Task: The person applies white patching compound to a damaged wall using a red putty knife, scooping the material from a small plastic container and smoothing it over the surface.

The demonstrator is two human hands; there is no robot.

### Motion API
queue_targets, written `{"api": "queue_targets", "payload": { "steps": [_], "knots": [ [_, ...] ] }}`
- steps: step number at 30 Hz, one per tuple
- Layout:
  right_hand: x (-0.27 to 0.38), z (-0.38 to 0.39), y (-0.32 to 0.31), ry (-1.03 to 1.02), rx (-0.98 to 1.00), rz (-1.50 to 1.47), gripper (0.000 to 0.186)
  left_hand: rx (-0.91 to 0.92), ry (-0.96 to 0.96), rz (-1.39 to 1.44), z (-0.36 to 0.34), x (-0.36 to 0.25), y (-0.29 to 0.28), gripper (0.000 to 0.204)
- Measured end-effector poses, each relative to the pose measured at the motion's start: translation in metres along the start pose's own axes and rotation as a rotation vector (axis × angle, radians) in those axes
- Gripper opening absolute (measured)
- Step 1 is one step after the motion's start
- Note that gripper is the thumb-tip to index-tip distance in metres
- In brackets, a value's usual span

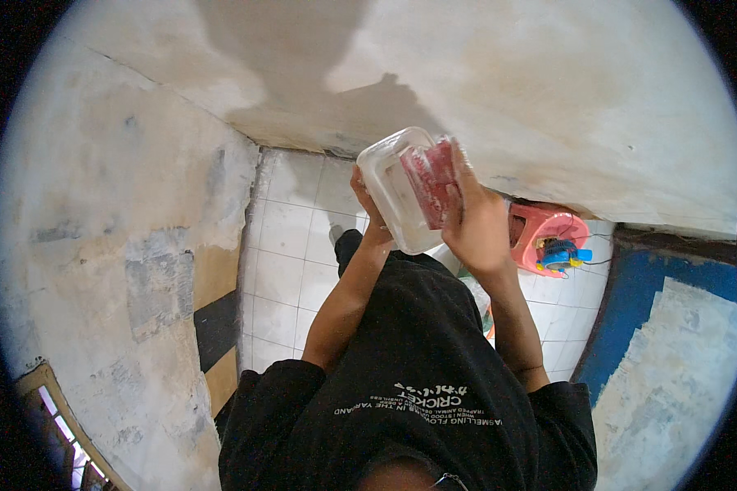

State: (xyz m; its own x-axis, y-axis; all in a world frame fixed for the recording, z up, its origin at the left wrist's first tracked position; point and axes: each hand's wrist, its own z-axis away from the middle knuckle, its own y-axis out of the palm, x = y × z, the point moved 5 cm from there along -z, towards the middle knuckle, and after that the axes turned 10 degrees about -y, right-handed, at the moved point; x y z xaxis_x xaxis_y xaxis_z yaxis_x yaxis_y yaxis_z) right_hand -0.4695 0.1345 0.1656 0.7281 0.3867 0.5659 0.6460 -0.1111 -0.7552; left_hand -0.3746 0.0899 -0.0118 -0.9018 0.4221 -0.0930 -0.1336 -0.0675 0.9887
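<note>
My left hand (372, 206) is closed around the near-left side of a clear plastic tub (382, 184), tilted in front of my chest. My right hand (480, 231) grips a red, flat-bladed putty spreader (424, 184) smeared with whitish paste. The spreader's blade lies over the tub's right part, and whether it touches the tub's inside I cannot tell. White residue also coats the fingers of my right hand. How much paste the tub holds is hard to make out.
The far wall (549, 98) and left wall (98, 245) are patchy with pale filler. On the white tiled floor (282, 229) stands a pink plastic stool (522, 255) bearing a blue and yellow device (558, 255) with a cable. A blue panel (630, 295) is at right.
</note>
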Motion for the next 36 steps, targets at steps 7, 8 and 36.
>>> {"api": "queue_targets", "payload": {
  "steps": [7, 8, 36],
  "knots": [
    [0.004, 0.003, -0.005, 0.043, 0.033, 0.04, 0.063, -0.09, -0.073, 0.053, -0.004, 0.019, 0.001, 0.068],
    [-0.003, 0.004, 0.001, 0.052, 0.073, 0.088, 0.063, -0.08, -0.1, 0.07, -0.003, 0.021, 0.002, 0.068],
    [-0.015, 0.006, -0.021, 0.119, -0.006, -0.132, 0.049, -0.131, -0.046, -0.077, -0.005, 0.024, 0.005, 0.076]
  ]
}}
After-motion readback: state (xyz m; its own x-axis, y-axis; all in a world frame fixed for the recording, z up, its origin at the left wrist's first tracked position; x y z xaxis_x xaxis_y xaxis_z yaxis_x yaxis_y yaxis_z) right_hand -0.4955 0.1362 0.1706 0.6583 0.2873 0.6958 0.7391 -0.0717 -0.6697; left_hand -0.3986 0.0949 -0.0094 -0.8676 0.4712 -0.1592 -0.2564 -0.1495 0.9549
